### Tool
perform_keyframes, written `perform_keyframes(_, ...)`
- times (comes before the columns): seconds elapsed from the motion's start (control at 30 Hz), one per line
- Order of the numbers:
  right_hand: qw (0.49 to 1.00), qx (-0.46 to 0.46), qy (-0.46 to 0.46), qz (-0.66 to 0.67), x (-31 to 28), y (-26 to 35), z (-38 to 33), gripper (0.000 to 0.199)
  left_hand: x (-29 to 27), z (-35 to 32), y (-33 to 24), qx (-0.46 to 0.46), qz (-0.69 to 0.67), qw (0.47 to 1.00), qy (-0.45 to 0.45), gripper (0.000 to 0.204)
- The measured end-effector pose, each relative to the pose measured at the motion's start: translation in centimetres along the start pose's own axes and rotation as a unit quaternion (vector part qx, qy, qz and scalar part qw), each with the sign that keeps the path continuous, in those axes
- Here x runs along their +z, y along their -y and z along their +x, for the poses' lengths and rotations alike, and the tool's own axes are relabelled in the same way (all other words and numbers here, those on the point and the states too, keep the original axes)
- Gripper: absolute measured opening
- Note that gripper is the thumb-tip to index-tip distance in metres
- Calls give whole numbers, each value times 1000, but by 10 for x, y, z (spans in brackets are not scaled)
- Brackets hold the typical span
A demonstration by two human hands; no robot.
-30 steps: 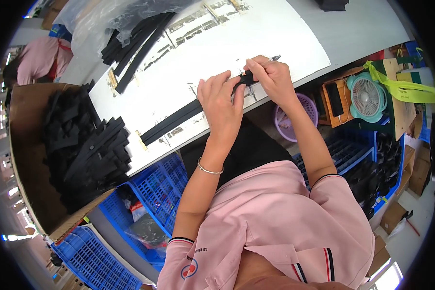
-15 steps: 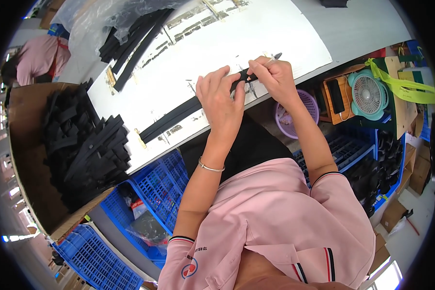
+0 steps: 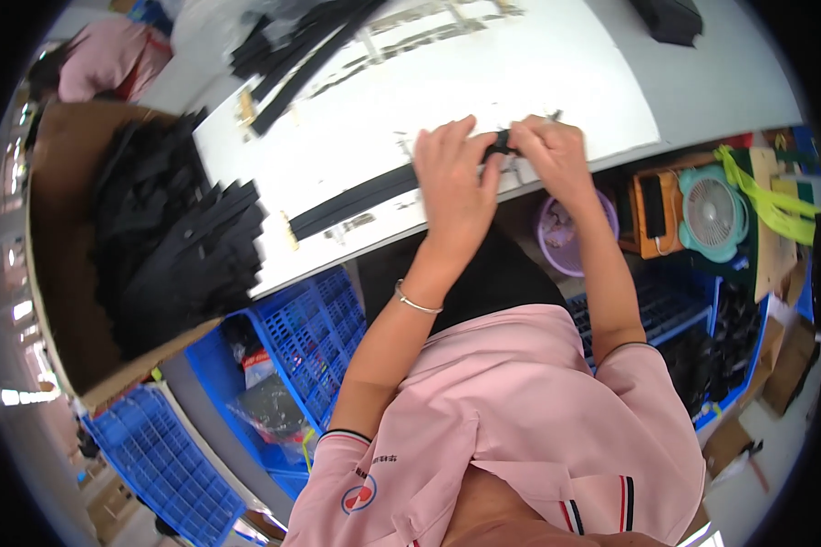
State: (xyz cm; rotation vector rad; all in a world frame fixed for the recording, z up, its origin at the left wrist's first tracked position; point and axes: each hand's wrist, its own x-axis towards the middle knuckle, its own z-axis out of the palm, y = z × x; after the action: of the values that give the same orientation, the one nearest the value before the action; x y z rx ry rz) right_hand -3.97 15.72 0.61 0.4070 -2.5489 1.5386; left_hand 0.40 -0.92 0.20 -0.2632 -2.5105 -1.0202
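Pinching small black end piece (image 3: 500,144) of long black strip (image 3: 356,198) between both hands — left hand (image 3: 453,179) and right hand (image 3: 549,157) fingers closed on it, at table (image 3: 611,109) near edge. Risk: piece slips from fingertips — drops off edge toward purple bowl (image 3: 556,239) below.

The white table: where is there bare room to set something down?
The white table is mostly bare beyond the hands, between the black strips far left and the dark object far right. It is crowded where the left hand and right hand pinch a black strap, and at the cardboard box.
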Motion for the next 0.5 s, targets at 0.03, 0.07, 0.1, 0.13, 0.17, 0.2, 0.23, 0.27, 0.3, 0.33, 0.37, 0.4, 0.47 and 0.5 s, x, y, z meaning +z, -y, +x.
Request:
perform_keyframes(0.03, 999, 36, 12, 33, -4, -2, -3, 26, -1, -5, -2, -11, -3, 1000, 3, 35)
perform_keyframes(0.07, 996, 46, 4, 75, -10, 3, -4, 25, -6, -9, -6, -19, 12, 1000, 5, 38)
perform_keyframes(0.1, 993, 89, -5, 78, -16, 4, -6, 28, -13, -15, -12, -27, 26, 999, 9, 42)
perform_keyframes(0.13, 990, 98, -22, 98, -15, 4, -7, 29, -19, -25, -9, -35, 51, 998, 24, 46)
perform_keyframes(0.17, 990, 75, -41, 113, -13, 2, -7, 29, -26, -31, -8, -43, 59, 997, 37, 45)
perform_keyframes(0.2, 989, 56, -53, 126, -11, -2, -8, 28, -30, -33, -2, -47, 51, 996, 50, 45)
perform_keyframes(0.23, 988, 39, -68, 135, -10, -4, -8, 27, -33, -34, 1, -49, 40, 996, 64, 45)
perform_keyframes(0.27, 988, 36, -62, 140, -9, -5, -9, 27, -34, -32, 4, -53, 45, 996, 60, 45)
perform_keyframes(0.3, 980, 54, -99, 161, -8, -5, -10, 26, -33, -26, 9, -37, 46, 996, 66, 46)
perform_keyframes(0.33, 971, 72, -136, 181, -8, -5, -10, 26, -32, -19, 13, -21, 45, 996, 72, 47)
perform_keyframes(0.37, 972, 69, -132, 183, -7, -6, -9, 26, -30, -9, 19, -23, 48, 996, 68, 47)
perform_keyframes(0.4, 969, 57, -145, 190, -5, -9, -8, 26, -28, 4, 27, -6, 48, 997, 64, 48)
perform_keyframes(0.47, 968, 57, -155, 190, -4, -13, -8, 26, -25, 26, 41, 11, 48, 996, 68, 51)
perform_keyframes(0.5, 968, 54, -153, 191, -2, -12, -8, 26, -28, 27, 43, 11, 50, 997, 64, 51)
